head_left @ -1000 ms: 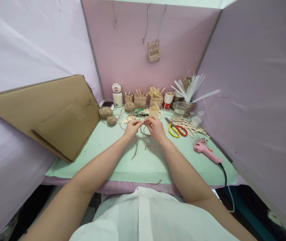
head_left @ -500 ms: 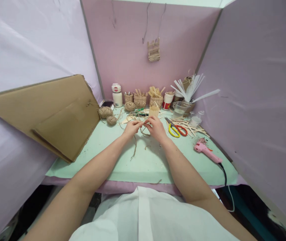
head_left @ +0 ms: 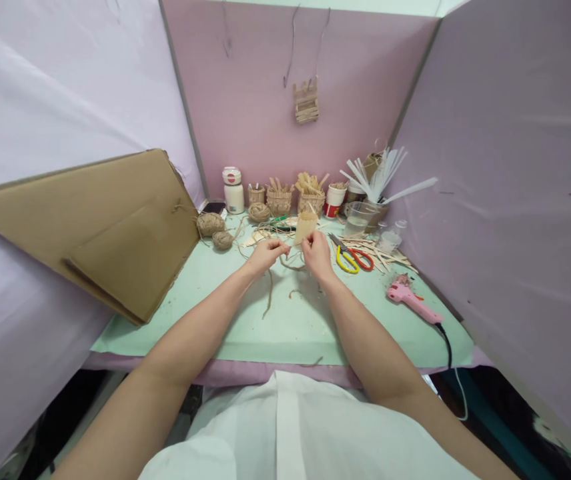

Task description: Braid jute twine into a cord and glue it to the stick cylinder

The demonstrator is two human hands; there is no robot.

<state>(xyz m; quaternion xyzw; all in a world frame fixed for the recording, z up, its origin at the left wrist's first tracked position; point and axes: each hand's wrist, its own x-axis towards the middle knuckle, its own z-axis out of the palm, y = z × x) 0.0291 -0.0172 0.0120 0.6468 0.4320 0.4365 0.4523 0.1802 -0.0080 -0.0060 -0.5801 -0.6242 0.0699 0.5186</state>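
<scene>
My left hand (head_left: 264,255) and my right hand (head_left: 314,254) are close together over the middle of the green table (head_left: 285,320), a little apart. Both are closed in a pinch on a strand of brown twine (head_left: 269,293), whose loose ends hang down to the table below them. A small light wooden piece (head_left: 306,225) stands just behind my right hand. Two balls of twine (head_left: 215,230) lie to the left of my hands.
A big cardboard sheet (head_left: 100,220) leans at the left. Cups and small baskets of sticks (head_left: 310,193) line the back wall. Scissors (head_left: 353,257), loose wooden sticks (head_left: 380,253) and a pink glue gun (head_left: 410,303) with its cord lie at the right.
My right hand has shifted slightly right and turned, so the gap between my hands has grown. The twine stays pinched in both.
</scene>
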